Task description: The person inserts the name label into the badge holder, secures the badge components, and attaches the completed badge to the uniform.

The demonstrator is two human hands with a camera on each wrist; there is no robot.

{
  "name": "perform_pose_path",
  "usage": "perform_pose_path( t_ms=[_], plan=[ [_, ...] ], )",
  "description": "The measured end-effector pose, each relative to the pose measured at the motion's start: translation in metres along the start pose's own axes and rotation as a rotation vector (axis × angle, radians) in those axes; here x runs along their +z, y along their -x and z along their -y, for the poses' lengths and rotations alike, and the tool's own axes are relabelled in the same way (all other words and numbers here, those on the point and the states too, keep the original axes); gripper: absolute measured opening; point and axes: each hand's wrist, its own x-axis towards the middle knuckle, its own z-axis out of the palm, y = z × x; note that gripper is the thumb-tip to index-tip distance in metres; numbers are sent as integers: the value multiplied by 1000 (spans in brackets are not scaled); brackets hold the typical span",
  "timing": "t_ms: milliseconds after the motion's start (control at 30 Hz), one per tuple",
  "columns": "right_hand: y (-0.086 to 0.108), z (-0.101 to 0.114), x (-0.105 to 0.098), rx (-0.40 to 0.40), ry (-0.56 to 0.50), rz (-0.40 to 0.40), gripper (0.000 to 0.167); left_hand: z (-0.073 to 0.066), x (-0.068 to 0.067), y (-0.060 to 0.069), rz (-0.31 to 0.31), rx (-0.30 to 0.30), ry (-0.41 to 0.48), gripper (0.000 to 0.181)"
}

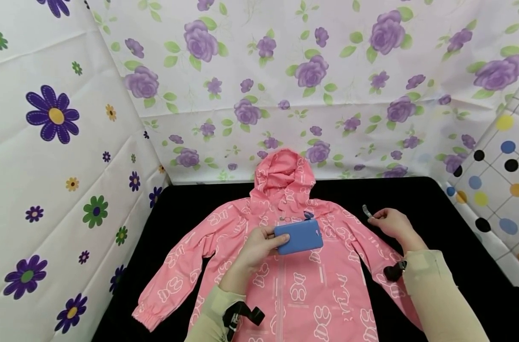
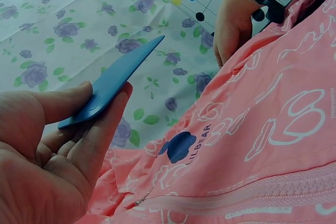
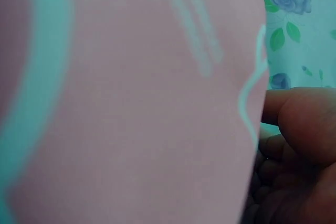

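Note:
My left hand (image 1: 257,246) grips a flat blue card holder (image 1: 301,237) over the chest of a pink hooded jacket (image 1: 293,280). In the left wrist view, the blue card holder (image 2: 113,82) appears nearly edge-on between thumb and fingers. Over the jacket's right-hand sleeve, my right hand (image 1: 395,224) pinches a small, clear greyish strip (image 1: 366,211) at its lower end. Pink fabric (image 3: 147,103) covers most of the right wrist view and hides the fingertips of the right hand (image 3: 307,135) and the strip.
The jacket lies front up, hood toward the back, sleeves spread, on a black table (image 1: 191,209). A floral sheet (image 1: 250,95) hangs behind the table. Patterned sheets stand at the left (image 1: 50,166) and right (image 1: 507,190). Each wrist wears a black camera mount (image 1: 238,316).

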Motion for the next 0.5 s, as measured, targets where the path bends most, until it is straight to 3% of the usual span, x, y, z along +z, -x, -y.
perform_pose_path(
  t_ms=[500],
  plan=[
    [1, 2, 0, 21, -6, -6, 36, 1, -2, -1, 0, 4, 4, 38]
  ],
)
